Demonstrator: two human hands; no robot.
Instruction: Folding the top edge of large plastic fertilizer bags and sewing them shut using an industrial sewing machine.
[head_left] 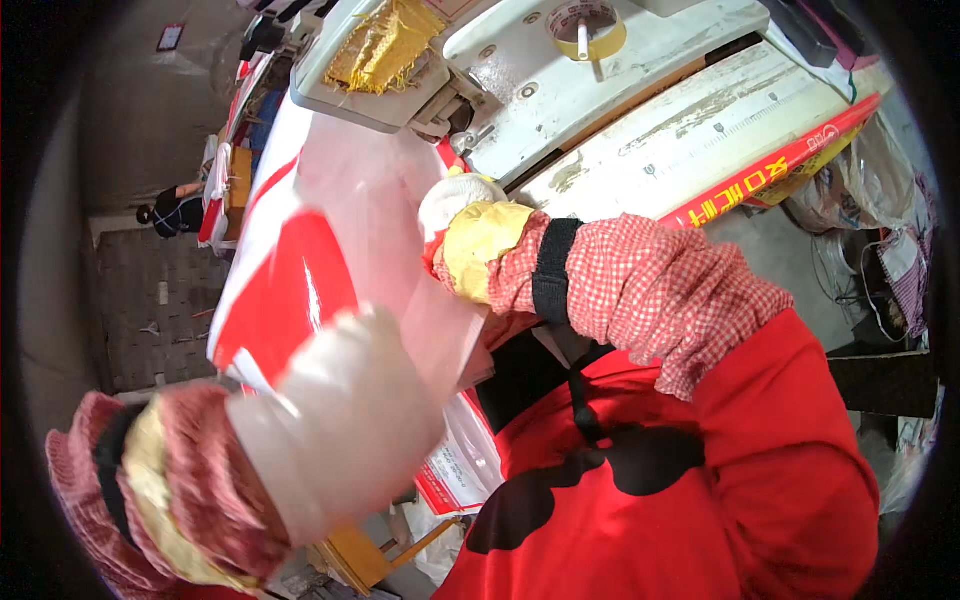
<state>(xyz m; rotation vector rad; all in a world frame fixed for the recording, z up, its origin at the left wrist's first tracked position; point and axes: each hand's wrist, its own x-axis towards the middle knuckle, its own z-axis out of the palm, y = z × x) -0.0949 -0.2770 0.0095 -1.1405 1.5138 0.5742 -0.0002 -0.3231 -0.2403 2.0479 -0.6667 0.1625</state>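
Note:
My left hand (345,400), in a white glove, is smeared by motion above the near part of a red and white plastic sheet (290,290). Its fingers cannot be made out. My right hand (458,200), also gloved in white with a yellow patch at the wrist, rests at the sheet's right edge, just below the sewing machine (400,75). The fingers there are mostly hidden, so any grip does not show. Pale, see-through film (365,170) covers part of the sheet between the hands. Checked red sleeves with black bands cover both forearms.
A roll of tape (605,40) lies on the machine's white bed. A worn white board with a ruler scale (690,135) and a red strip (770,180) border the right side. A wooden stool (355,560) stands below. Far left, another person (180,212) is at work.

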